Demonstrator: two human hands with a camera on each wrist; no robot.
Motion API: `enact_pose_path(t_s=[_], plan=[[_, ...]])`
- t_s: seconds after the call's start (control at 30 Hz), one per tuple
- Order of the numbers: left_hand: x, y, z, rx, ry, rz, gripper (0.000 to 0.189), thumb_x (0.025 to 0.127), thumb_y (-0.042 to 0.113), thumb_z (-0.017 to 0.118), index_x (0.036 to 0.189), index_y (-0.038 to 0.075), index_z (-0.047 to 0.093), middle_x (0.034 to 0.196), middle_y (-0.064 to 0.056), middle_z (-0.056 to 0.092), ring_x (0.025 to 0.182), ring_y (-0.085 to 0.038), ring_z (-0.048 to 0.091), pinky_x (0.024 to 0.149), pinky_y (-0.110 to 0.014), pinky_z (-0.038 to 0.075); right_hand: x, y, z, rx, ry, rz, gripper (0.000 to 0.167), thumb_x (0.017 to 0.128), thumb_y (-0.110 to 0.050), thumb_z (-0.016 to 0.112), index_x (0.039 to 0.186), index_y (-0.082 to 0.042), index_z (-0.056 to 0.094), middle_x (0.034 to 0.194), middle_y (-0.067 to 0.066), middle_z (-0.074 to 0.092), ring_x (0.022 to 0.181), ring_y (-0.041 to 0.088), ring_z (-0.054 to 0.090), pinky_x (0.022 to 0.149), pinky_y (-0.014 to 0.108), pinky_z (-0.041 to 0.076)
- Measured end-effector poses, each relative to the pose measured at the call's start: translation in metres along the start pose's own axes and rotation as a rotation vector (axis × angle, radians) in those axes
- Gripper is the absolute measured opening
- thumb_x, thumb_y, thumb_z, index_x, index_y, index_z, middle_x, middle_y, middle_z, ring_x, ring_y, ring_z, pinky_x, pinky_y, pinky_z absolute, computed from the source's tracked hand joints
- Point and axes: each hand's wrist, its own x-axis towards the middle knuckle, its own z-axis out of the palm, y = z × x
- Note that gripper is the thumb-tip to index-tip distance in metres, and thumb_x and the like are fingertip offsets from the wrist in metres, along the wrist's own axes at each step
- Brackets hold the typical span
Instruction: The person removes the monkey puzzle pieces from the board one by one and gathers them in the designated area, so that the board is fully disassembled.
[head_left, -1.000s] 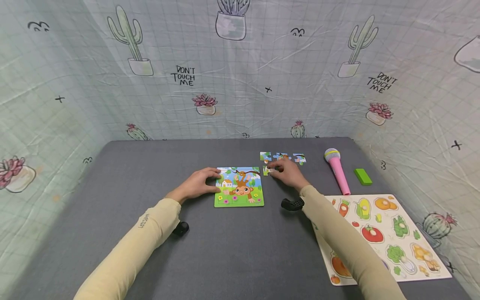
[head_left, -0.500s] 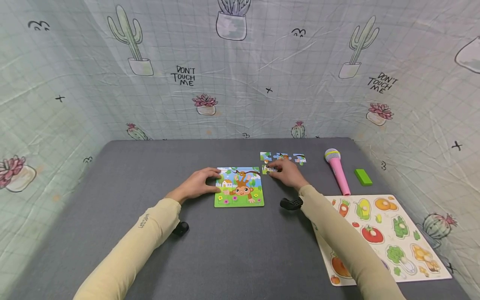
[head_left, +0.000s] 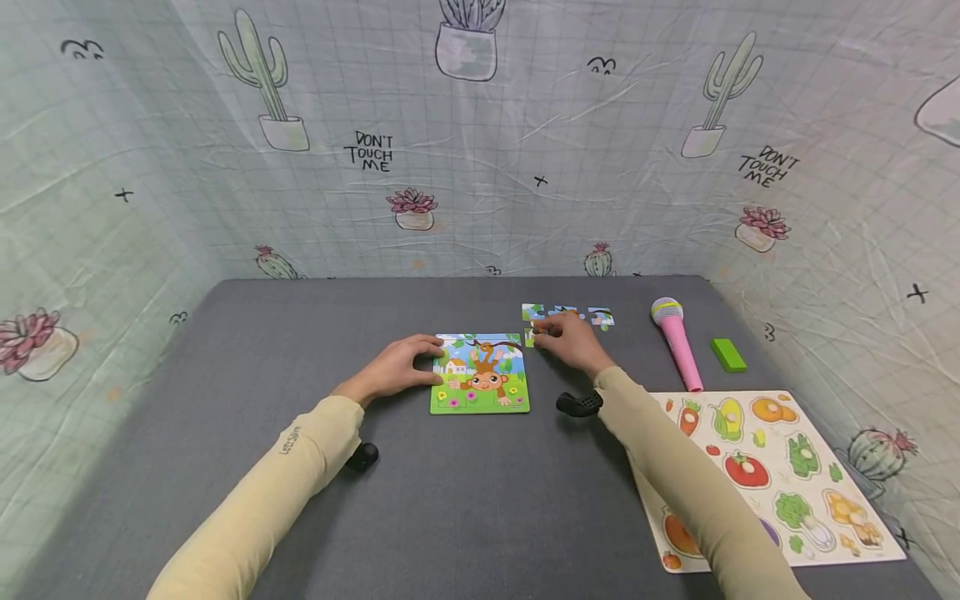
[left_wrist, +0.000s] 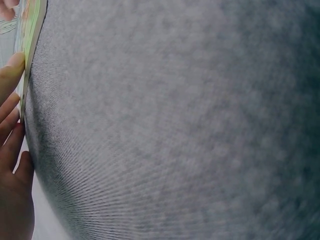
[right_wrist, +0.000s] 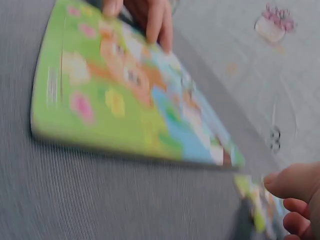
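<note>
A jigsaw puzzle board (head_left: 480, 385) with a monkey picture lies flat mid-table. My left hand (head_left: 393, 367) rests at its left edge, thumb and fingertips spaced apart along the rim; the left wrist view catches the thumb (left_wrist: 12, 72) against that edge. To the board's right, my right hand (head_left: 573, 340) pinches a small puzzle piece (head_left: 528, 337) between thumb and fingers, which hide most of it. The right wrist view has that piece (right_wrist: 257, 200) at the thumb tip, blurred. Behind this hand lie more loose puzzle pieces (head_left: 601, 316), partly covered.
A pink toy microphone (head_left: 681, 350) and a green block (head_left: 728, 355) lie at the back right. The vegetable picture board (head_left: 813, 454) fills the right front, under my right sleeve. Cactus-print cloth (head_left: 480, 217) hangs behind the grey table (head_left: 465, 500).
My right hand has shifted slightly left, and its fingers now cover more of the puzzle piece. The left hand and the puzzle board have stayed in place.
</note>
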Motion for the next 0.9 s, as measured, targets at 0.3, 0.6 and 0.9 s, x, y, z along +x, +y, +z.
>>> enact_pose_path(t_s=[0.3, 0.6, 0.9], plan=[[-0.001, -0.001, 0.001, -0.01, 0.016, 0.019, 0.051, 0.087, 0.028, 0.076, 0.128, 0.002, 0.063, 0.145, -0.012, 0.048, 0.137, -0.033, 0.04, 0.112, -0.05, 0.033, -0.014, -0.049, 0.017, 0.229, -0.138, 0.074, 0.037, 0.099, -0.022, 0.06, 0.132, -0.006, 0.061, 0.127, 0.01, 0.061, 0.113, 0.028, 0.057, 0.09, 0.042, 0.051], [-0.004, -0.001, 0.002, -0.004, 0.039, 0.022, 0.048, 0.087, 0.028, 0.076, 0.127, 0.003, 0.064, 0.143, -0.011, 0.051, 0.136, -0.032, 0.042, 0.111, -0.05, 0.034, -0.021, -0.06, 0.048, 0.146, -0.184, -0.018, 0.033, 0.096, -0.017, 0.064, 0.126, -0.004, 0.065, 0.118, 0.011, 0.066, 0.099, 0.024, 0.065, 0.08, 0.036, 0.054], [-0.002, 0.0, -0.001, -0.005, 0.026, 0.031, 0.047, 0.087, 0.027, 0.076, 0.126, 0.002, 0.064, 0.141, -0.012, 0.052, 0.134, -0.032, 0.043, 0.111, -0.049, 0.034, -0.017, -0.062, 0.058, -0.02, -0.198, -0.161, 0.035, 0.09, -0.014, 0.071, 0.122, -0.002, 0.068, 0.109, 0.011, 0.065, 0.079, 0.016, 0.053, 0.07, 0.031, 0.048]])
